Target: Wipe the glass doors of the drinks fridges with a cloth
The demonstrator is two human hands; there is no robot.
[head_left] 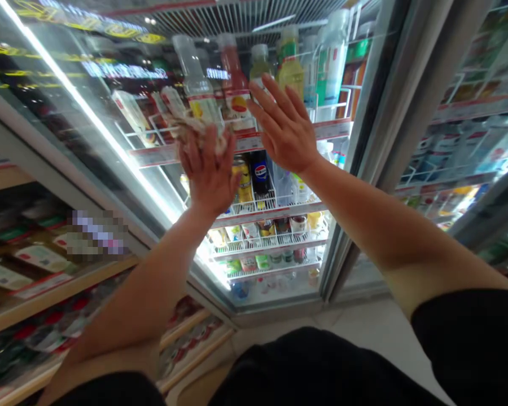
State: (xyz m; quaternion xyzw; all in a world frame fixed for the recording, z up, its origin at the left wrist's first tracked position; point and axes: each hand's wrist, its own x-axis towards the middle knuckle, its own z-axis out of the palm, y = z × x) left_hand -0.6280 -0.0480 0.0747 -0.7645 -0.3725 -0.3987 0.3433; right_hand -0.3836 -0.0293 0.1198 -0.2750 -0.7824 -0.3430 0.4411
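Note:
A crumpled, light-coloured cloth (195,127) lies under the fingers of my left hand (209,175), up against the glass door of a lit drinks fridge. Higher and to the right, my right hand (290,132) is spread flat with nothing in it, at the same glass; whether the palm touches it I cannot tell. Behind the door stand a bottle with a red drink (236,79), a bottle with a yellow drink (291,73) and a clear bottle (195,73). Lower down is a dark blue Pepsi can (260,172).
A metal door frame (376,146) runs down the right of the glass, with another stocked fridge section (461,124) beyond it. Wooden shelves (68,293) with bottles fill the left side. Pale floor (364,327) shows below.

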